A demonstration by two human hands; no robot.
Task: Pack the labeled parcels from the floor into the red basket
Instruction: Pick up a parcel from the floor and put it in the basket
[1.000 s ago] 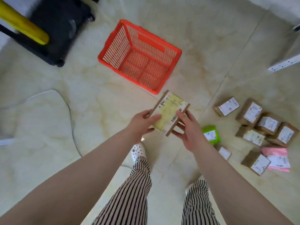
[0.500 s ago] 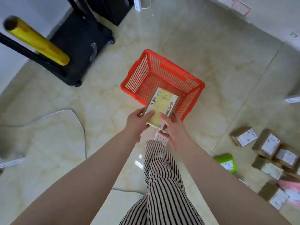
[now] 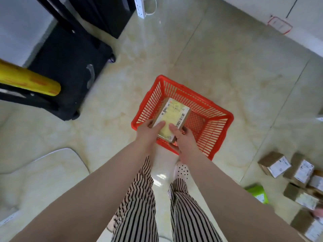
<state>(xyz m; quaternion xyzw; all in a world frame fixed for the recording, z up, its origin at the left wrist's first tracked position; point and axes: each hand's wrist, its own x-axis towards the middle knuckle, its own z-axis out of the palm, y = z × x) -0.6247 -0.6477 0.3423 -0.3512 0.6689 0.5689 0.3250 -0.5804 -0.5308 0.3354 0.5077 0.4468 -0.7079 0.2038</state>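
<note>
A flat brown parcel (image 3: 172, 118) with a yellowish label and barcode is held by both hands over the near part of the red basket (image 3: 218, 131). The left hand (image 3: 148, 131) grips the near-left edge, thumb laid on the label face and fingers curled underneath. The right hand (image 3: 183, 138) pinches the near-right corner, thumb on top beside the barcode and fingers below. The far end of the parcel juts forward of the grip, out over the basket interior; the near basket rim lies just under the hands. Whether the parcel touches the basket cannot be told; it appears to be held above the mesh floor. No other parcel is seen inside the basket.

Step in hand, as judged: placing the first parcel into the basket. For a clean placement, the parcel should be lowered flat, far end first, until it is past the rim below the grip. Both thumbs should be released only once the underside is close to the mesh. It is best set toward one wall, label up, so room is kept for the rest. Knuckles should be kept off the near rim on withdrawal.

More brown parcels (image 3: 304, 173) and a green one (image 3: 257, 193) lie on the floor well to the right of the grip, not yet packed.
</note>
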